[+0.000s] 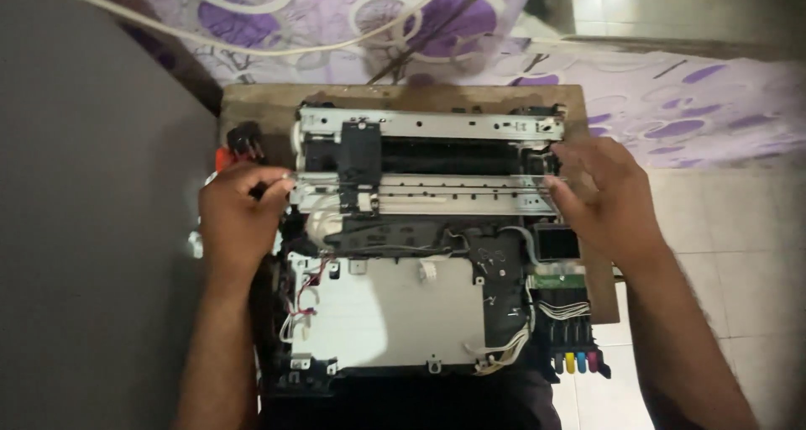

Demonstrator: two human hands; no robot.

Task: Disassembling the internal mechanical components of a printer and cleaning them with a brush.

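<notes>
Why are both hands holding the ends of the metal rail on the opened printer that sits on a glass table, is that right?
Not quite. In the head view the left hand and right hand do hold the ends of the metal rail on the opened printer, but it sits on a wooden board, not a glass table.

a small dark rectangular screen (557, 242), seemingly blank, beside the right hand (598, 196).

Opened printer (420, 254) on wooden board (260, 102); carriage (361, 157) left on rail (437, 180), ink tanks (575, 346) at right
</notes>
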